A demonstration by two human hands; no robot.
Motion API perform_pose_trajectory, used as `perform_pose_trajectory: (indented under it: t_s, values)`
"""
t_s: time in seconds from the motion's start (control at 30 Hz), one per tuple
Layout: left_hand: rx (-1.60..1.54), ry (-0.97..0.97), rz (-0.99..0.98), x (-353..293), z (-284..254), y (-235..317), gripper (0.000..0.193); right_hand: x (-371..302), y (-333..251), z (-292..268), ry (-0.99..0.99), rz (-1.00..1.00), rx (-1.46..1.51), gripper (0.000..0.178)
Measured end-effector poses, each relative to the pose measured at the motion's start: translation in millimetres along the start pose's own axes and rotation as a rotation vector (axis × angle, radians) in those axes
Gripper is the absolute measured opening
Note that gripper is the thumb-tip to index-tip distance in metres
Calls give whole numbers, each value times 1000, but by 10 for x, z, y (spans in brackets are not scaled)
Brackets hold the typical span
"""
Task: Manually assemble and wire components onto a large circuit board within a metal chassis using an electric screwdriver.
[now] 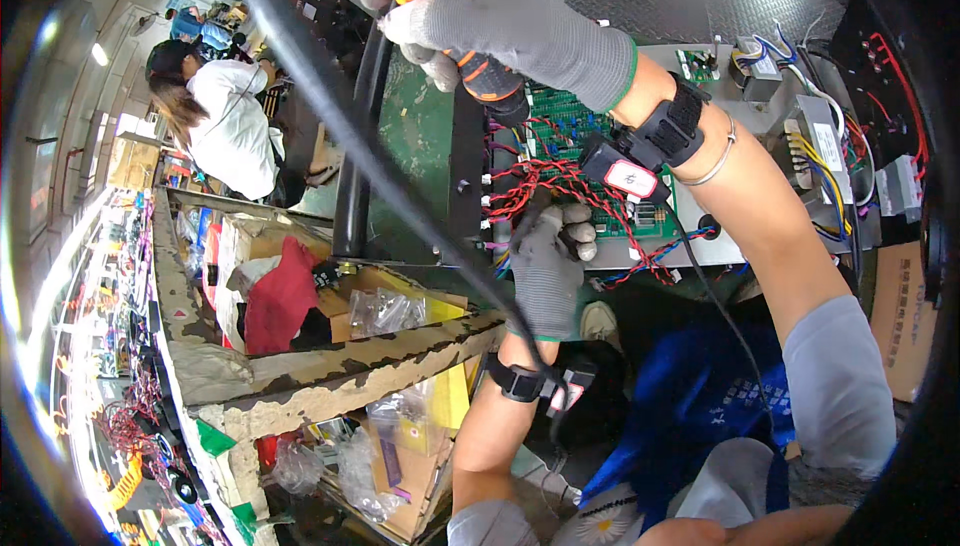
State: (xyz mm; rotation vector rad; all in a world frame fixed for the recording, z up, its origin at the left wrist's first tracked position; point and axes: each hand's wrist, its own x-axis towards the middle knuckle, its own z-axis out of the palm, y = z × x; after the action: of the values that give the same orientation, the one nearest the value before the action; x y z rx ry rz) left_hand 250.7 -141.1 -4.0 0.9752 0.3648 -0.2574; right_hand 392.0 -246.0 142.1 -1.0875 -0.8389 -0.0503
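My right hand (500, 21), in a grey knit glove, grips an orange-and-black power drill (490, 81) above the far left part of a chassis. Its nose points down toward a green circuit board (560, 111). My left hand (552, 261), also gloved, is at the chassis's near edge with its fingers curled in. Whatever those fingers hold, if anything, is hidden. Just beyond them runs a bundle of twisted red and black wires (545, 181). A black strap with a small module (625, 171) is on my right wrist, and another strap (515, 381) on my left.
A thick black cable (380, 166) crosses the view diagonally. At left stands a worn wooden bench frame (320, 371) with a red cloth (283, 296) and plastic bags. A person in white (225, 121) is farther back. Power units (825, 151) sit at the chassis's right.
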Motion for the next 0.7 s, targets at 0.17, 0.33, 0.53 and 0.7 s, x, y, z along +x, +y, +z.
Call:
perform_pose_trajectory:
  t_s: [0.17,0.33,0.53,0.7]
  values:
    - [-57,-18,-19,-2,-41,37,12,-7,41,-14,-18,54,59,32]
    - [-40,1,27,-16,-37,36,14,32,43,-2,-38,47,39,32]
    - [-37,-18,25,8,-83,-11,14,-15,54,-41,-29,-2,58,31]
    - [33,4,140,-60,25,-31,18,-8,-46,15,16,44,-41,33]
